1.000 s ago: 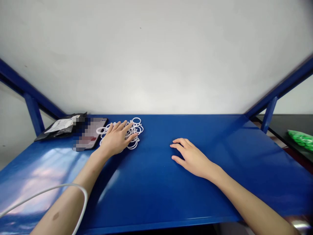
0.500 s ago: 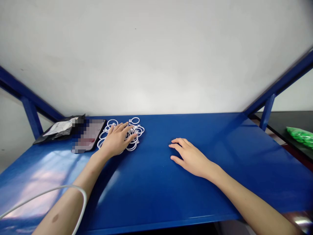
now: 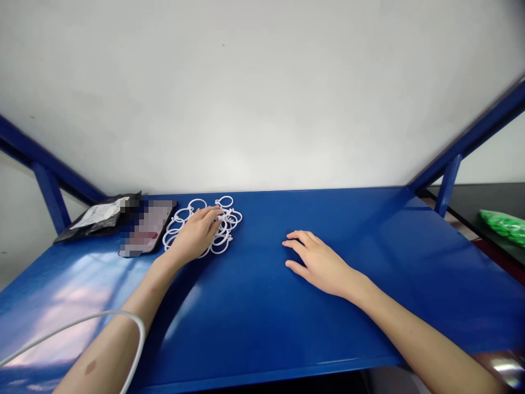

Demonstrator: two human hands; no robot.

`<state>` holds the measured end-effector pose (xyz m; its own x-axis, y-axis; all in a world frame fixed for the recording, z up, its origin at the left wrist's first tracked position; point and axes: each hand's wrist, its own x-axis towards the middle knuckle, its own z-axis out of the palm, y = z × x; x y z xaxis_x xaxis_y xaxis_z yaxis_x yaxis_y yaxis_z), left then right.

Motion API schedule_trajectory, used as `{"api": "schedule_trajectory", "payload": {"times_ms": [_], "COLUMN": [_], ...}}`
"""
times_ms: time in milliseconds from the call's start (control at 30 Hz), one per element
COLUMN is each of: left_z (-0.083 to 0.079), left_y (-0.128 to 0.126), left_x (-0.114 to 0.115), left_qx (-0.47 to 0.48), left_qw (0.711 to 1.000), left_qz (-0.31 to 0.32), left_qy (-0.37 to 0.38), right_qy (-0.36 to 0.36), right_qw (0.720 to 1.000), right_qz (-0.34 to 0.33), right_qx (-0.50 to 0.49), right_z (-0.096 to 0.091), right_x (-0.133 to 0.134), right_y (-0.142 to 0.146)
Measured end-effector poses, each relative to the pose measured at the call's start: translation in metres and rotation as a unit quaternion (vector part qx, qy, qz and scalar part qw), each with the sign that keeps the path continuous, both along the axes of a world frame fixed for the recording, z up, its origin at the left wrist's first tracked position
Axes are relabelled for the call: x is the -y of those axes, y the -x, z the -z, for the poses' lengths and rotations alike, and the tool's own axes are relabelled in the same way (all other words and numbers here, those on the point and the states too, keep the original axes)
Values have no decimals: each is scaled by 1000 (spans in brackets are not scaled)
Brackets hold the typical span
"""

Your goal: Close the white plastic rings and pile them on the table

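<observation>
My left hand (image 3: 196, 234) lies on a heap of white plastic rings (image 3: 227, 224) at the back left of the blue table (image 3: 262, 306). Its fingers are drawn together over the rings, with the fingertips on them; I cannot see whether any ring is gripped. My right hand (image 3: 318, 262) rests palm down on the bare table surface near the middle, fingers stretched out and slightly apart, holding nothing.
A phone (image 3: 144, 227) lies just left of the rings, beside a black packet with a white label (image 3: 100, 216). A white cable (image 3: 82, 328) loops over my left forearm. Blue frame struts rise at both sides. A green bag (image 3: 504, 225) sits on a dark surface at far right.
My left hand's fingers have closed together slightly over the rings, and the heap has spread a little to the left. The right hand has stayed in place.
</observation>
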<state>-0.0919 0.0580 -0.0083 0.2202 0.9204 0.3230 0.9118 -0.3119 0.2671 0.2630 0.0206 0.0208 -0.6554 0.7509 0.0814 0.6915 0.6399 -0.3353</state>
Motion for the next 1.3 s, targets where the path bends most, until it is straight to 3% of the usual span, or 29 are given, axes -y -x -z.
{"api": "schedule_trajectory", "payload": {"times_ms": [300,933,1100,1300], "left_z": [-12,-40,-35,-22], "left_y": [-3,-1,-6,-15], "left_x": [6,19,20,15], "left_qx": [37,34,-3,-20], "left_qw": [999,994,998,998], "left_qz": [-7,-34,2,20], "left_qy": [17,-94,-55,-60], "right_qy": [2,-3,0,-2], "right_qw": [1000,1000,1000,1000], "right_qz": [3,-1,0,-3], "right_qx": [1,-7,-8,-11], "right_z": [0,-1,-1,0], "right_x": [-1,0,0,-1], "right_y": [0,0,0,-1]}}
